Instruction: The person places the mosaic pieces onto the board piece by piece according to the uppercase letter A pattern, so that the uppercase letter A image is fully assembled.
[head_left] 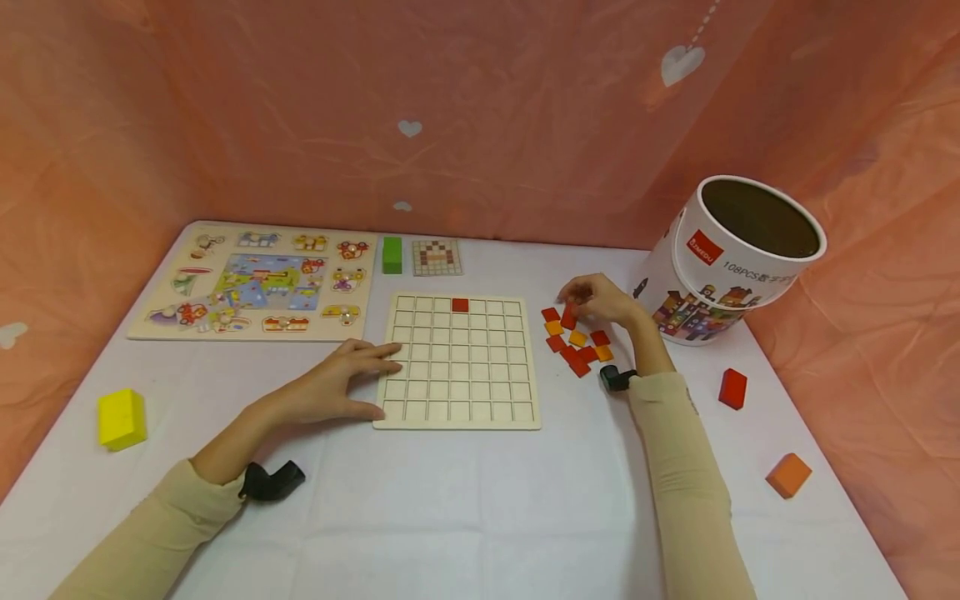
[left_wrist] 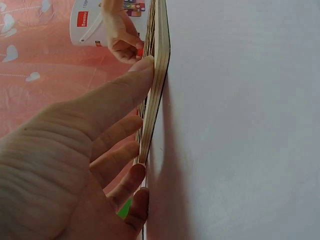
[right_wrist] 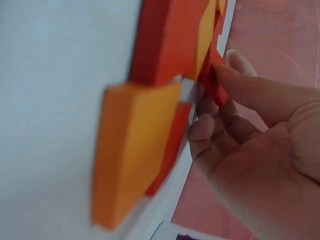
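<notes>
A pale wooden grid board (head_left: 457, 392) lies flat on the white table, with one red tile (head_left: 460, 305) set in its top row. My left hand (head_left: 375, 379) rests open against the board's left edge (left_wrist: 157, 75), fingers straight. Right of the board is a pile of red and orange tiles (head_left: 579, 343). My right hand (head_left: 573, 302) is at the pile's far side and pinches a red tile (right_wrist: 215, 82) between thumb and fingers. An orange tile (right_wrist: 130, 150) fills the near foreground of the right wrist view.
A white cardboard tub (head_left: 738, 258) stands open at the far right. A peg puzzle (head_left: 258, 283), a green block (head_left: 392, 254) and a pattern card (head_left: 437, 257) lie at the back. A yellow block (head_left: 122, 418), red block (head_left: 732, 388) and orange block (head_left: 788, 475) lie loose. Pink cloth walls the table.
</notes>
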